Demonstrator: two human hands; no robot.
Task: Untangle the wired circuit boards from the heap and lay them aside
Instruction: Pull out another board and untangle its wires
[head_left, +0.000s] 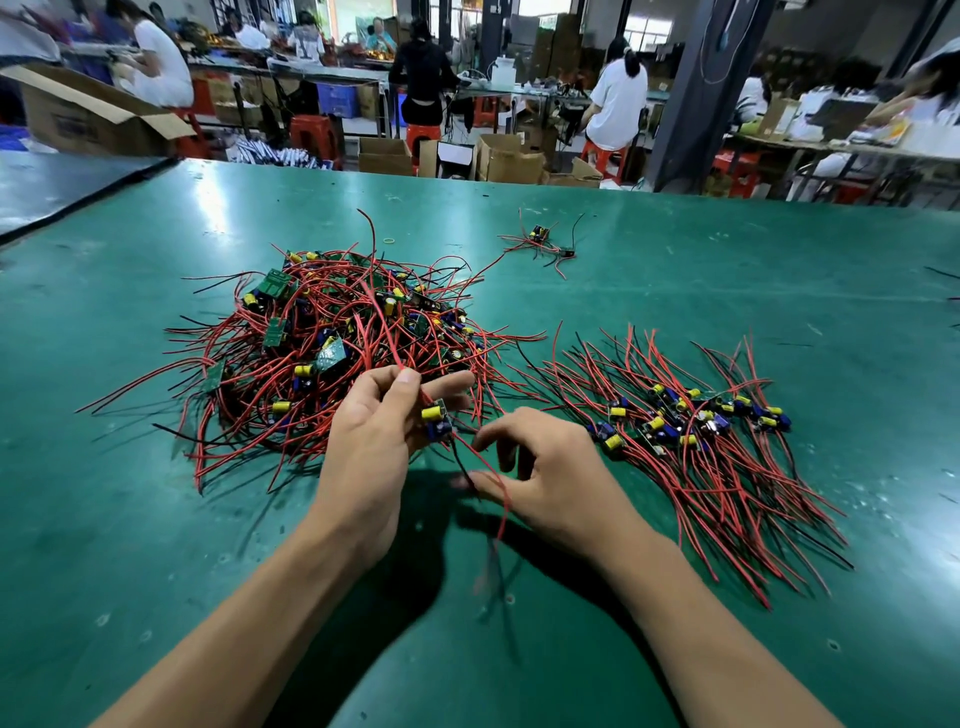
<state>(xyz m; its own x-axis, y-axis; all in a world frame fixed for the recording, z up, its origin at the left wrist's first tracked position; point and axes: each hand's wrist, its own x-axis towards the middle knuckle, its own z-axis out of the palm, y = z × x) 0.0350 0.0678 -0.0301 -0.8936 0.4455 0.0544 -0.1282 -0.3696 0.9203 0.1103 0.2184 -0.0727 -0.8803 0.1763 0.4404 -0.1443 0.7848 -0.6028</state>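
Observation:
A tangled heap (322, 332) of small green circuit boards with red and black wires lies on the green table, left of centre. My left hand (374, 447) pinches the red wire of one circuit board (435, 420) with a yellow capacitor, lifted at the heap's near edge. That red wire still runs up into the heap. My right hand (540, 467) is just to the right, its thumb and fingers closing on the board's trailing red and black wires below it. To the right lies a sorted pile (691, 431) of boards with their wires laid roughly parallel.
Two loose wired boards (543, 241) lie farther back on the green table (779, 291), with a small rubber band (388, 240) near the heap. Beyond the table's far edge are cardboard boxes, red stools and seated people at other benches.

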